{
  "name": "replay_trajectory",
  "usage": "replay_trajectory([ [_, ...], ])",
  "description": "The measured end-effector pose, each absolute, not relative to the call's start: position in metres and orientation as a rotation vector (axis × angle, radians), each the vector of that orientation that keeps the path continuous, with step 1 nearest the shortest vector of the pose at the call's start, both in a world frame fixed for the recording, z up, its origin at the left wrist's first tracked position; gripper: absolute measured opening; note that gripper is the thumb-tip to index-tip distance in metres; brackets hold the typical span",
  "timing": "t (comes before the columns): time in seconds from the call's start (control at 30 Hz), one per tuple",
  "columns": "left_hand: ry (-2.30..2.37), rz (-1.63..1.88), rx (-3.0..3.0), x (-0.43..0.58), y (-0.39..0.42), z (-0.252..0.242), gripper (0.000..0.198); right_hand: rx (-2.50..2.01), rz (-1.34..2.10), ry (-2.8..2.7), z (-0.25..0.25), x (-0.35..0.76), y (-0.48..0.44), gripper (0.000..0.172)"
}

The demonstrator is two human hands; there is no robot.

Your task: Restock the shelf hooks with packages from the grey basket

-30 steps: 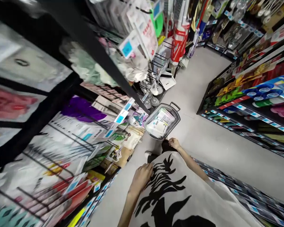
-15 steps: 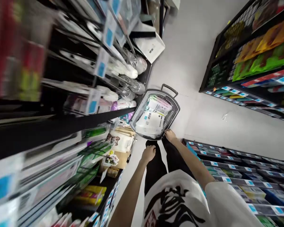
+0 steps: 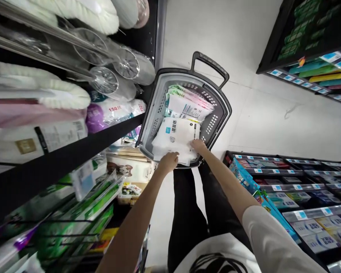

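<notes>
A grey shopping basket (image 3: 216, 131) with a dark rim and handle stands on the floor in front of my legs. White packages (image 3: 176, 132) with dark print lie in its near part, and pink and green packs (image 3: 191, 99) lie behind them. My left hand (image 3: 168, 162) is at the near left edge of the white packages, fingers curled at their edge. At their right side my right hand (image 3: 198, 145) has its fingers closed on the edge of a white package. The undersides of both hands' fingers are partly hidden.
Shelves with brushes (image 3: 102, 79) and bagged goods (image 3: 113, 113) stand close on the left. A black shelf rack (image 3: 272, 172) of small packs is at the lower right, another rack (image 3: 304, 81) at the upper right. Pale floor (image 3: 244, 113) lies between.
The view has come closer to the basket. My right hand has moved from the basket's rim onto the white packages. My left hand has reached forward from near my leg to the packages.
</notes>
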State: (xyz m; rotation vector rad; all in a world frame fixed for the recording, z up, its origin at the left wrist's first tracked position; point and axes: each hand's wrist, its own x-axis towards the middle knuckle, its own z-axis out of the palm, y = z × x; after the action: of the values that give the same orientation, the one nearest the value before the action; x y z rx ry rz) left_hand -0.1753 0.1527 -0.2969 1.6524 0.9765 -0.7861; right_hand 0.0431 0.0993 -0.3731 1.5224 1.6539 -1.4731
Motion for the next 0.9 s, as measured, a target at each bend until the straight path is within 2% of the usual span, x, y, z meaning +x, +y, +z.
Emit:
replay_trajectory([
  [0.27,1.037,-0.703,1.512,-0.193,0.167,-0.296,0.033,1.620,-1.522,1.571,-0.371,0.073,0.121,0.026],
  [0.4,1.122,-0.582,1.383,-0.183,0.172,-0.299,0.027,1.683,-1.584,1.538,-0.368,0.082,0.129,0.020],
  [0.6,1.329,-0.433,1.010,-0.163,0.170,-0.317,0.015,1.734,-1.790,1.506,-0.365,0.095,0.136,0.022],
  [0.8,1.455,-0.257,0.523,-0.145,0.156,-0.323,0.028,1.873,-1.829,1.536,-0.350,0.103,0.144,0.015],
  [0.9,1.435,-0.144,0.283,-0.131,0.152,-0.322,0.034,1.957,-1.955,1.549,-0.341,0.108,0.141,0.011],
])
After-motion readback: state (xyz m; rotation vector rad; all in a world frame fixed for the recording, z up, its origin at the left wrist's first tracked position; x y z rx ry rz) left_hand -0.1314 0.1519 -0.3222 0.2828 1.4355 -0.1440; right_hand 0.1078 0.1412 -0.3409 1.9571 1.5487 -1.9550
